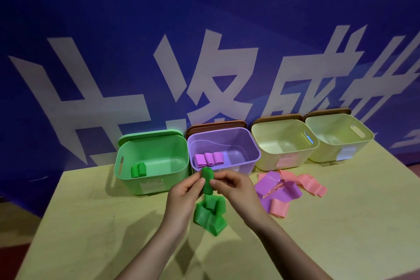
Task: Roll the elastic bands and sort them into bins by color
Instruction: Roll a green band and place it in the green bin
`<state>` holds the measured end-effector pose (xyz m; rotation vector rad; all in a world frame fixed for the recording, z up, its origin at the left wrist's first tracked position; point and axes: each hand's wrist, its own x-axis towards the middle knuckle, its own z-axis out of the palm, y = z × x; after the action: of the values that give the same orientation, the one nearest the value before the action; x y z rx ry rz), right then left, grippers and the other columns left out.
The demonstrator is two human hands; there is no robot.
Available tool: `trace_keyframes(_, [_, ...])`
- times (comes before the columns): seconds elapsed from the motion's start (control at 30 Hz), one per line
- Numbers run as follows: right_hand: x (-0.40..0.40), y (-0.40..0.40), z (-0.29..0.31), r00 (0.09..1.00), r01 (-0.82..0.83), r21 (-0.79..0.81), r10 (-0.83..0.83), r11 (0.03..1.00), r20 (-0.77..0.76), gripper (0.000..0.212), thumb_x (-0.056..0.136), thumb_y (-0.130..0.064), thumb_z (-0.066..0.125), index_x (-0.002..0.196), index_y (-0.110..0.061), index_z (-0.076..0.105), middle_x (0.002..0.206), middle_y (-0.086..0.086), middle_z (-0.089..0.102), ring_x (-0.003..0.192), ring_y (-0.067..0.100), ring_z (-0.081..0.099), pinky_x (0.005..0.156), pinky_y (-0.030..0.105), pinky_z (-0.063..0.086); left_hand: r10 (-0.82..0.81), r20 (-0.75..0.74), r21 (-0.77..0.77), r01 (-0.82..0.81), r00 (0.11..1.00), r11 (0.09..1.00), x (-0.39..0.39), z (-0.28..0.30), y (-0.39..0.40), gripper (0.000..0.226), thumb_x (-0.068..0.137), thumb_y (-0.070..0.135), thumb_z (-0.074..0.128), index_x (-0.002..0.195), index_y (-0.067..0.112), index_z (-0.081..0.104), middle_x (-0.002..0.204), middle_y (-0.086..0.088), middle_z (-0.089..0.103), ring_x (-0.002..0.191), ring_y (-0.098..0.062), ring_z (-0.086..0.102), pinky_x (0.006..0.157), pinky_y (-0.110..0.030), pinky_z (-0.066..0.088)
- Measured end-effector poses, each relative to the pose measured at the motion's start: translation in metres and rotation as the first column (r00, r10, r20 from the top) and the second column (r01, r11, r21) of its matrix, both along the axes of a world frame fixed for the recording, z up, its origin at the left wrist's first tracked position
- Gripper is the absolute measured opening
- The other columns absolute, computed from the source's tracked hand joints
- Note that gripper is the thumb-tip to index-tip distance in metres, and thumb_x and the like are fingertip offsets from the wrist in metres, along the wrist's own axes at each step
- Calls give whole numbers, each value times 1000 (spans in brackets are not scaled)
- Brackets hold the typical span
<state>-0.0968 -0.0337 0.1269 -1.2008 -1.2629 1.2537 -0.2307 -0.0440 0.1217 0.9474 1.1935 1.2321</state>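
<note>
A green elastic band is partly wound into an upright roll, pinched between my left hand and my right hand above the table. Its loose tail hangs down and lies folded on the table below. The green bin at the left holds two green rolls. Beside it, the purple bin holds three purple rolls. Unrolled purple bands and pink bands lie in a heap to the right of my hands.
Two pale yellow bins stand at the back right, nothing visible inside them. All bins line up against a blue wall with white lettering. The yellowish table ends at the left and right edges.
</note>
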Motion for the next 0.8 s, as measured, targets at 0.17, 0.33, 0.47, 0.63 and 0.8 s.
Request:
trace_keyframes(0.17, [-12,7,-3,998,54,27,-54,998,-17,10,83,1,68,80,-7,74,73,6,70,70,10,62,72,28,50,78,-40,14,-78,996,997,-5,-3,10,28,90,3,58,97,27,72,99,2,74,97,-15,67,91,-33,50])
trace_keyframes(0.33, [-30,28,4,998,59,100,-59,993,-2,16,83,3,67,75,-11,68,61,-13,63,60,-3,54,62,12,43,127,-20,57,-126,992,990,-20,2,27,26,91,5,58,97,27,70,104,-4,70,102,-18,64,97,-37,47])
trace_keyframes(0.47, [-43,44,1,999,42,81,-39,996,-37,6,85,1,67,80,-3,70,69,-2,63,64,3,54,65,16,45,108,-21,44,-107,994,993,-35,8,43,29,91,4,58,93,31,69,92,9,71,91,-7,63,89,-27,48])
trace_keyframes(0.63, [-61,71,-6,997,-41,-58,37,997,-70,12,84,-6,70,93,1,71,79,8,68,73,10,61,73,24,49,79,8,-66,-78,997,995,-63,4,65,23,92,9,57,105,24,69,102,4,73,97,-14,66,86,-32,53])
trace_keyframes(0.8, [-94,109,-16,996,-91,-196,87,976,-29,14,81,-8,74,82,-20,68,68,-8,65,69,7,60,64,19,46,158,-22,-98,-160,987,982,-89,-4,89,25,95,7,52,116,17,60,104,0,67,90,-9,63,72,-23,54])
